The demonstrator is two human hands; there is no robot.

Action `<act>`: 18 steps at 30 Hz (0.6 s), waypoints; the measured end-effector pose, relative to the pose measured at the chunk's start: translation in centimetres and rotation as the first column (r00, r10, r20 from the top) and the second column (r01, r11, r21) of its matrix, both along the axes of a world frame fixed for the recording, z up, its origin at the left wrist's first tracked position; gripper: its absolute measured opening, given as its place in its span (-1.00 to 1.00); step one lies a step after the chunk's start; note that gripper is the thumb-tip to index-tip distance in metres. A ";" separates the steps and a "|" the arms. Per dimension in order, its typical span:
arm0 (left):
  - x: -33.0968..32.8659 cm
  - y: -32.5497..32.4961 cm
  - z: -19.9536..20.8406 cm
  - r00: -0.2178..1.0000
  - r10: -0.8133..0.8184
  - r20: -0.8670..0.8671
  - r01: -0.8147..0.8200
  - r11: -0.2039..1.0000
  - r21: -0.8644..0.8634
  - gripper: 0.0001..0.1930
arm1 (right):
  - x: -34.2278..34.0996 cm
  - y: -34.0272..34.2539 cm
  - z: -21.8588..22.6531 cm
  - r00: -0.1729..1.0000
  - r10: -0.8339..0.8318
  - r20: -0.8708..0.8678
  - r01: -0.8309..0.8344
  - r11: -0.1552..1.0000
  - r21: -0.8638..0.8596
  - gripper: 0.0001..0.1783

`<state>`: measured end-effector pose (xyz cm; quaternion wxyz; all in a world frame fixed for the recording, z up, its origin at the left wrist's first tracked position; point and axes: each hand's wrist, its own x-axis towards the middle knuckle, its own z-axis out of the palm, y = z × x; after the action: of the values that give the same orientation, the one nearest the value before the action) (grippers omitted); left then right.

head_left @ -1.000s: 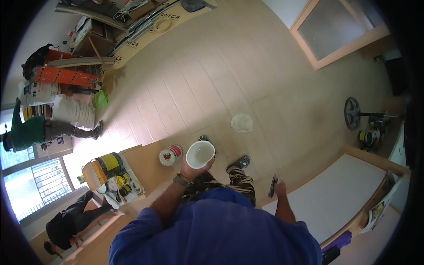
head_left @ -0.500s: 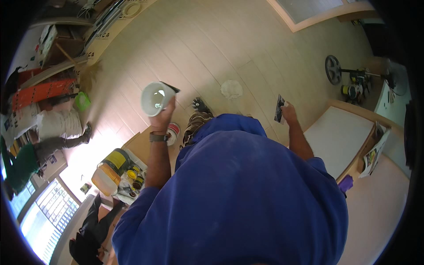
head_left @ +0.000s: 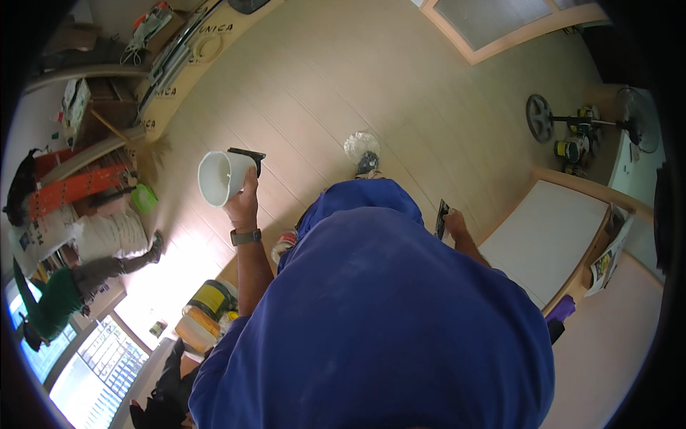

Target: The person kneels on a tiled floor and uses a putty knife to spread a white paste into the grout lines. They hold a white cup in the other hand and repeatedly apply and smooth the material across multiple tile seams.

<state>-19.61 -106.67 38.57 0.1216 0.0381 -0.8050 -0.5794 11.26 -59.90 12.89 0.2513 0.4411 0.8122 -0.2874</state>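
My left hand (head_left: 246,204) is closed round a white plastic tub (head_left: 213,180), tilted so its mouth faces left. A dark, flat-edged scraper (head_left: 251,154) sticks out behind the tub, beside the fingers; how it is held is hidden. My right hand (head_left: 455,222), low by my right side, grips a putty knife (head_left: 441,217) with a dark blade, seen nearly edge-on. On the floor ahead, my shoe (head_left: 368,163) overlaps a whitish round patch (head_left: 357,143). Below my left forearm, a red-and-white can (head_left: 284,243) is partly covered by my blue shirt.
Paint containers (head_left: 209,300) stand at lower left. One person in green (head_left: 61,304) is at the far left; another in dark clothes (head_left: 168,390) is below. A standing fan (head_left: 582,120) is at right, above a white panel (head_left: 547,239). Boards and sacks (head_left: 111,234) line the left.
My left hand has shifted left with the tub, whose mouth has turned further left. My right hand has drawn closer to my body. A shoe now overlaps the white floor patch.
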 end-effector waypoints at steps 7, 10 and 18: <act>-8.5 0.6 2.1 0.997 0.071 -0.028 -0.071 0.997 -0.012 -0.64 | -15.5 1.7 -1.0 0.991 0.045 -0.122 -0.049 0.998 -0.026 -0.59; -12.5 -0.7 1.7 0.990 0.100 -0.102 -0.099 0.995 0.015 -0.65 | -24.5 0.3 2.1 0.982 -0.098 -0.162 0.083 0.992 -0.097 -0.48; -24.6 -8.4 0.2 1.000 -0.013 -0.005 0.013 1.000 0.009 -0.67 | -35.0 -4.2 5.5 0.981 0.090 -0.169 -0.074 0.992 0.102 -0.38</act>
<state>-44.23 -115.08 38.72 0.1197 0.0320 -0.8022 -0.5841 -23.74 -64.12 18.42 0.1701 0.3920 0.8613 -0.2749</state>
